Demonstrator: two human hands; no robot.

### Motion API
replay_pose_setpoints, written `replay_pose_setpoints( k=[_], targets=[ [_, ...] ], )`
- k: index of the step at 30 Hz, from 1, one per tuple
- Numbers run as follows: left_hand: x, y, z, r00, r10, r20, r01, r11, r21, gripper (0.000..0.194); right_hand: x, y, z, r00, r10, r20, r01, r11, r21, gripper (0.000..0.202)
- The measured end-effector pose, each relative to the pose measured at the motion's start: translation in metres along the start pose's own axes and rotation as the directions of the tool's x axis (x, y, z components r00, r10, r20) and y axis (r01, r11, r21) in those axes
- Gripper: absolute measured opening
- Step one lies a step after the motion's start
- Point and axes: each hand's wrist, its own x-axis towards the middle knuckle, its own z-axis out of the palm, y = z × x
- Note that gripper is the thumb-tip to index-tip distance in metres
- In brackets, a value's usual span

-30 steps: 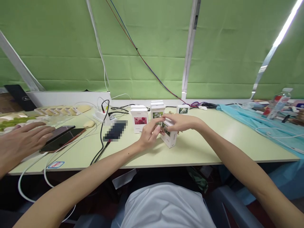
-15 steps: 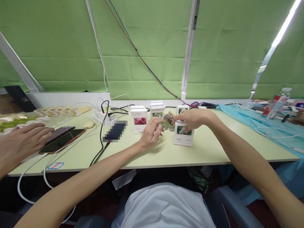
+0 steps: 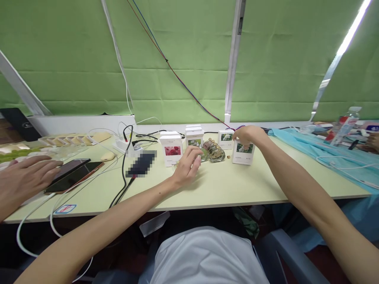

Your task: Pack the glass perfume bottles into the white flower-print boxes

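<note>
My right hand (image 3: 250,135) grips the top of a white box (image 3: 242,157) with a white-flower picture, at the right of the group. Behind and left of it stands a similar white box (image 3: 226,139). My left hand (image 3: 188,165) rests on the table with its fingers loosely bent and apart, holding nothing that shows. Just beyond its fingertips are clear glass jars (image 3: 215,153) with dried contents, partly hidden by the hand. A white box with a red-flower picture (image 3: 172,150) stands to the left, and further white boxes (image 3: 194,133) are behind my left hand.
A dark blurred-out device (image 3: 142,163) with a black cable lies at left, near a white power strip (image 3: 128,146). Another person's hand (image 3: 28,179) is beside two phones (image 3: 74,176). Blue sheeting (image 3: 314,154) and a plastic bottle (image 3: 345,128) occupy the right side.
My right hand has moved the white-flower box right and farther back on the table, so the glass jars show more fully. My left hand has stayed nearly in place.
</note>
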Motion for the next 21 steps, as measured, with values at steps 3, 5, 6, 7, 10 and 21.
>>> replay_pose_setpoints(
  k=[3,5,6,7,10,21],
  targets=[
    [0.001,0.002,0.0,1.0,0.014,-0.003,-0.014,1.0,0.018,0.025,0.01,-0.005,-0.005,0.973,0.032,0.23,-0.008,0.994,-0.107,0.057],
    [0.002,0.003,0.0,1.0,0.02,-0.004,-0.02,1.0,0.022,0.025,0.013,-0.009,-0.007,0.97,0.05,0.239,-0.028,0.995,-0.096,0.062],
    [0.002,0.003,0.0,1.0,0.019,0.0,-0.019,1.0,0.024,0.025,0.014,-0.01,-0.007,0.972,0.049,0.228,-0.031,0.996,-0.082,0.064],
    [0.002,0.003,0.0,1.0,0.015,0.004,-0.015,1.0,0.027,0.025,0.014,-0.011,-0.007,0.976,0.042,0.214,-0.028,0.997,-0.07,0.065],
    [0.001,0.004,0.0,1.0,0.004,0.011,-0.005,1.0,0.031,0.025,0.013,-0.014,-0.003,0.986,0.014,0.164,-0.003,0.998,-0.064,0.068],
    [0.0,0.006,0.004,1.0,0.002,0.02,-0.003,0.999,0.037,0.024,0.009,-0.026,0.007,0.999,0.01,0.051,-0.009,1.0,-0.02,0.056]
  ],
)
